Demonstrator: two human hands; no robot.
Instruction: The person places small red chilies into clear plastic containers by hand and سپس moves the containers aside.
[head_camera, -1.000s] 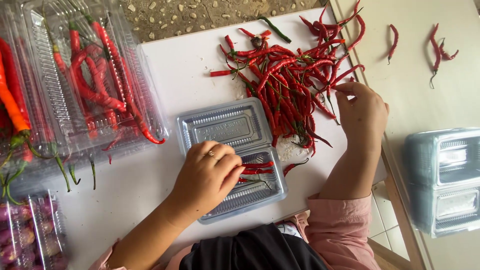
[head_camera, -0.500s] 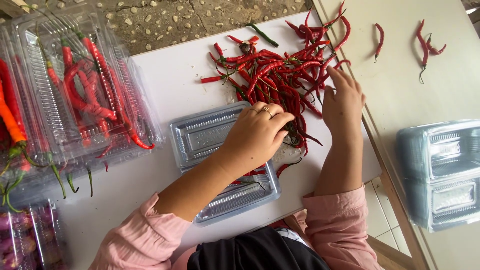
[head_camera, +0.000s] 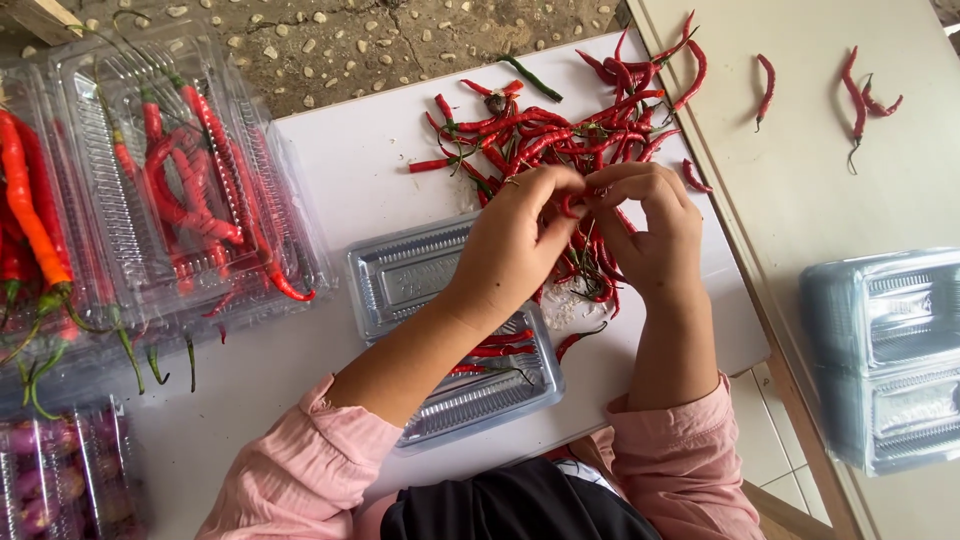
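Observation:
A pile of long red chillies (head_camera: 540, 135) lies on the white table (head_camera: 330, 180). Over its near edge my left hand (head_camera: 520, 245) and my right hand (head_camera: 650, 235) meet, fingertips together, both pinching a red chilli (head_camera: 572, 205). Below my left forearm sits an open clear plastic tray (head_camera: 410, 275) with a few red chillies (head_camera: 495, 350) in its near end.
Stacked clear trays filled with red chillies (head_camera: 180, 200) stand at the left, with orange-red chillies (head_camera: 30, 220) beside them. A pack of purple shallots (head_camera: 50, 480) is at the bottom left. Empty clear trays (head_camera: 890, 350) and a few loose chillies (head_camera: 860, 95) rest on the beige surface at right.
My left hand has left the tray and moved up right to the chilli pile. My right hand came down to meet it, and both now pinch one chilli.

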